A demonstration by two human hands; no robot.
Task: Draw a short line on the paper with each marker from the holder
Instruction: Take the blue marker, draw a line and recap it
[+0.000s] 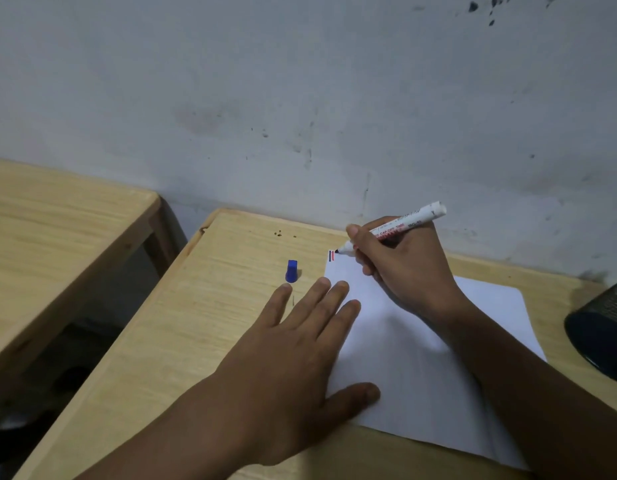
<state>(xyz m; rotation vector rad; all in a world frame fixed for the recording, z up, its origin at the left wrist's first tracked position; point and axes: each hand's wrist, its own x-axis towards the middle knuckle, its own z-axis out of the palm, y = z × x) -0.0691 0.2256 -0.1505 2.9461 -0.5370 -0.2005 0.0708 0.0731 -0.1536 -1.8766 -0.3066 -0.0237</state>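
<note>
Nearest us, one white sheet of paper (pixel 421 358) lies on a light wooden desk (pixel 196 323). Our left hand (pixel 300 351) rests flat across the sheet's left edge, fingers spread. Beyond that edge stands one blue marker cap (pixel 291 271). At the sheet's far left corner our right hand (pixel 407 268) pinches one white-barrelled marker (pixel 393 229), its tip beside two short lines (pixel 331 256), one dark, one red. Right of the sheet sits one black mesh holder (pixel 604 327).

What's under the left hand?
The left hand lies flat, fingers on the table, thumb pinning the paper. Its palm hides the paper's edge there.
</note>
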